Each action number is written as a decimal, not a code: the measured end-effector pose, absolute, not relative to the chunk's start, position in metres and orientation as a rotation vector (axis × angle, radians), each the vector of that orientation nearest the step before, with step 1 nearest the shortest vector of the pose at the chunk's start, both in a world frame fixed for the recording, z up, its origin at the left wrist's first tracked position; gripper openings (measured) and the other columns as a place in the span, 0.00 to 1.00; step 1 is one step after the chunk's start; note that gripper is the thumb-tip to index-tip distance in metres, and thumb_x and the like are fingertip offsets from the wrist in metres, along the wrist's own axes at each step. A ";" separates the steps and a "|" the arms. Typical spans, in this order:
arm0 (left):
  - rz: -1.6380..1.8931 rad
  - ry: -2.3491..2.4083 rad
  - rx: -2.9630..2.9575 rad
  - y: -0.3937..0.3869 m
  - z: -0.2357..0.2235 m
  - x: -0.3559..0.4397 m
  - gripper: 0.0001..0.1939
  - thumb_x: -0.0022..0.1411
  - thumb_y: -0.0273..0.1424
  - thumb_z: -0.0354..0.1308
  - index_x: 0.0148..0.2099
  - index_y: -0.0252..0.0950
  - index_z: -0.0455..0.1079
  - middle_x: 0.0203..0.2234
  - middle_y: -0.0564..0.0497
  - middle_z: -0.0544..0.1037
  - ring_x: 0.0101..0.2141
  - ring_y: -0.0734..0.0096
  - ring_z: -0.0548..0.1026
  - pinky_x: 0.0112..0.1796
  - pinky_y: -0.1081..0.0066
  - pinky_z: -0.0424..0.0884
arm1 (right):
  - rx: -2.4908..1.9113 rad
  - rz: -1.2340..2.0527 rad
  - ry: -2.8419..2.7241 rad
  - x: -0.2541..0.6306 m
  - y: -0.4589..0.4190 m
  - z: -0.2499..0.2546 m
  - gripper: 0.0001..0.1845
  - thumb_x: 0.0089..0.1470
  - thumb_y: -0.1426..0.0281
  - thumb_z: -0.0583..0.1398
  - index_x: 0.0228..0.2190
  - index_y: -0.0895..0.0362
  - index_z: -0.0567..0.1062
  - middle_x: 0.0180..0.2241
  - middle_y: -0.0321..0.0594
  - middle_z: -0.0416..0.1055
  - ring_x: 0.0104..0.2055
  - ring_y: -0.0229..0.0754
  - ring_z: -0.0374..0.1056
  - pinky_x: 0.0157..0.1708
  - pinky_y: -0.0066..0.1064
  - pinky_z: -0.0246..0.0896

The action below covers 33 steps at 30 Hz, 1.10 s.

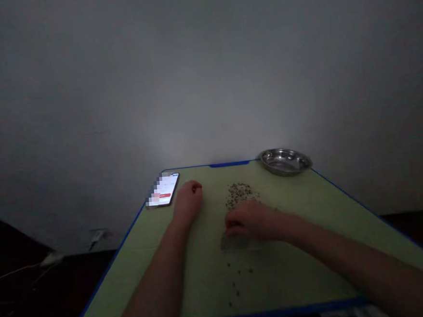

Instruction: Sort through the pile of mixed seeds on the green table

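Note:
My left hand [190,194] rests on the table beside the phone, fingers curled closed; what they hold, if anything, cannot be made out. Toward the middle, my right hand [251,220] is low over the tabletop with fingers pinched together, and their contents are hidden. Just beyond it lies a loose patch of small dark seed-like bits [241,192], partly covered by the hand. Closer to the near edge, several separate dark bits [238,294] are scattered.
The pale green table [140,274] has blue edging. A shiny oval metal bowl [285,163] sits at the far right corner. At the far left a lit phone [166,189] lies face up. A wall stands behind, with a socket and cables [98,235] to the left.

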<state>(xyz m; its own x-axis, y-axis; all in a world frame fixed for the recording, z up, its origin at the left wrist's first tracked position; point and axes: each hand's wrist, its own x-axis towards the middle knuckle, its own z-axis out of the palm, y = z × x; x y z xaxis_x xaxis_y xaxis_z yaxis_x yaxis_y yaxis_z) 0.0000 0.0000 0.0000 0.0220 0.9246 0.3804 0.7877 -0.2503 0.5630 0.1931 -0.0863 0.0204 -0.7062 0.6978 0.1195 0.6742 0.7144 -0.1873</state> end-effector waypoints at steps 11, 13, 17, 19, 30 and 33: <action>0.978 1.796 2.088 -0.003 0.002 0.000 0.12 0.55 0.27 0.47 0.36 0.34 0.72 0.34 0.46 0.77 0.36 0.67 0.73 0.39 0.69 0.67 | -1.253 0.216 -2.665 0.216 -0.083 0.029 0.09 0.55 0.65 0.58 0.30 0.56 0.75 0.26 0.36 0.74 0.27 0.36 0.65 0.26 0.26 0.47; 0.982 1.797 2.090 -0.004 0.002 0.000 0.12 0.55 0.26 0.47 0.36 0.34 0.72 0.34 0.46 0.77 0.36 0.67 0.73 0.39 0.69 0.67 | -1.267 0.237 -2.667 0.222 -0.089 0.028 0.08 0.55 0.65 0.58 0.30 0.55 0.75 0.25 0.36 0.74 0.26 0.36 0.64 0.26 0.26 0.47; 0.971 1.809 2.090 -0.003 0.000 0.000 0.12 0.55 0.26 0.47 0.36 0.34 0.72 0.34 0.46 0.77 0.36 0.68 0.73 0.38 0.70 0.67 | -1.312 0.290 -2.677 0.232 -0.104 0.026 0.08 0.55 0.65 0.58 0.30 0.55 0.76 0.26 0.35 0.74 0.26 0.36 0.65 0.26 0.26 0.48; 0.964 1.811 2.090 -0.002 -0.001 0.000 0.12 0.55 0.26 0.48 0.36 0.34 0.72 0.33 0.46 0.77 0.35 0.68 0.73 0.38 0.70 0.67 | -1.310 0.316 -2.684 0.234 -0.109 0.025 0.08 0.55 0.66 0.58 0.30 0.55 0.76 0.27 0.36 0.75 0.27 0.36 0.66 0.26 0.26 0.49; 0.966 1.795 2.102 -0.002 -0.002 0.000 0.12 0.55 0.26 0.47 0.36 0.34 0.72 0.33 0.46 0.77 0.34 0.68 0.72 0.38 0.70 0.67 | -1.211 0.297 -2.700 0.205 -0.124 0.026 0.08 0.54 0.65 0.59 0.30 0.54 0.77 0.27 0.35 0.77 0.28 0.37 0.69 0.27 0.26 0.50; 0.974 1.795 2.105 -0.003 -0.001 0.001 0.12 0.55 0.27 0.48 0.36 0.34 0.73 0.33 0.46 0.77 0.35 0.68 0.73 0.38 0.69 0.67 | -1.231 0.258 -2.691 0.203 -0.122 0.025 0.08 0.55 0.65 0.59 0.29 0.54 0.76 0.27 0.35 0.77 0.28 0.38 0.70 0.27 0.27 0.50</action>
<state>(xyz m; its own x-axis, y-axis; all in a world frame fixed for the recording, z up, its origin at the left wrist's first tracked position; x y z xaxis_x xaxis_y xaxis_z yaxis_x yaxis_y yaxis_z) 0.0009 -0.0034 -0.0006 0.0406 0.9378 0.3447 0.8003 -0.2371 0.5507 0.2028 -0.1218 0.0249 -0.6446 0.7600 0.0827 0.7306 0.6442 -0.2264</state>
